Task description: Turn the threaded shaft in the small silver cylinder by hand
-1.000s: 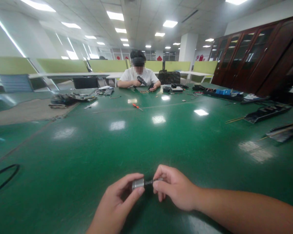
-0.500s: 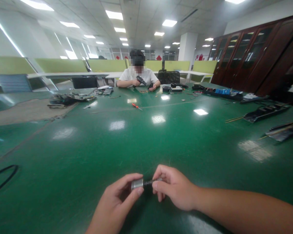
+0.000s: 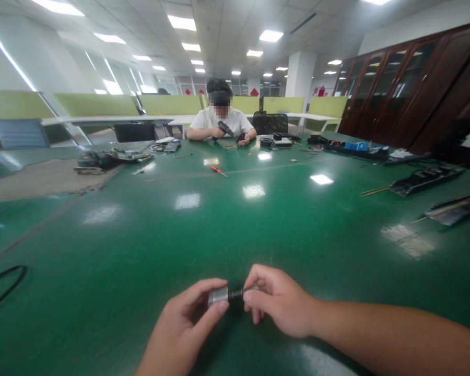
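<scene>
Near the front of the green table, my left hand (image 3: 191, 313) grips a silver metal cylinder (image 3: 218, 296) between its thumb and fingers. A narrower black part (image 3: 235, 294) extends to the right from the cylinder, in line with it. My right hand (image 3: 272, 297) pinches the thin far end of this piece between thumb and fingertips. What lies inside the right-hand fingers is mostly hidden. The piece is held about level, and its exact kind cannot be made out.
A red-handled screwdriver (image 3: 218, 171) lies mid-table. Across from me a person in a white shirt (image 3: 241, 122) holds a power drill (image 3: 226, 128). Stripped electronic parts (image 3: 113, 158) sit far left, dark trays (image 3: 425, 180) at right, and a black cable (image 3: 8, 284) at left.
My left hand and the cylinder have shifted very slightly left, along with a small shift of the whole view. Both grips look the same.
</scene>
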Tool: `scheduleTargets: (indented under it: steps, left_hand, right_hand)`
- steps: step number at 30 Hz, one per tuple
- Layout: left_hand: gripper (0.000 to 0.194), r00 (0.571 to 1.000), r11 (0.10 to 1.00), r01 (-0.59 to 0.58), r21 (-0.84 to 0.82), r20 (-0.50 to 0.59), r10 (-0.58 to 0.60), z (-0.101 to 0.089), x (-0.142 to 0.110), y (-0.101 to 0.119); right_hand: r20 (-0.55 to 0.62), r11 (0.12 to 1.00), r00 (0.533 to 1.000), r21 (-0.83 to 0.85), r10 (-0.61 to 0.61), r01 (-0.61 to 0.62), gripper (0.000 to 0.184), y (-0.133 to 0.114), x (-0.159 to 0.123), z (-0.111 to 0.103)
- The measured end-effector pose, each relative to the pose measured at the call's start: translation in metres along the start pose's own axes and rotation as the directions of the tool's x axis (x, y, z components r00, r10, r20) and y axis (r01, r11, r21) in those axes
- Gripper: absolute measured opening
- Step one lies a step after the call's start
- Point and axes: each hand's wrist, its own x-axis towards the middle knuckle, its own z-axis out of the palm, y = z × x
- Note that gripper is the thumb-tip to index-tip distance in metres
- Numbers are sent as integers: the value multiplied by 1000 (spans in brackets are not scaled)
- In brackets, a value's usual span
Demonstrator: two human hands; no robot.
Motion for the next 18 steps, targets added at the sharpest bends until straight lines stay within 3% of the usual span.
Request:
scheduleTargets:
  steps: [18]
  left_hand:
    - [27, 1000, 1000, 27, -14, 0, -27, -1, 0, -2]
  right_hand:
    - [-8, 1000, 1000, 29, 11, -11, 20, -6, -1, 0]
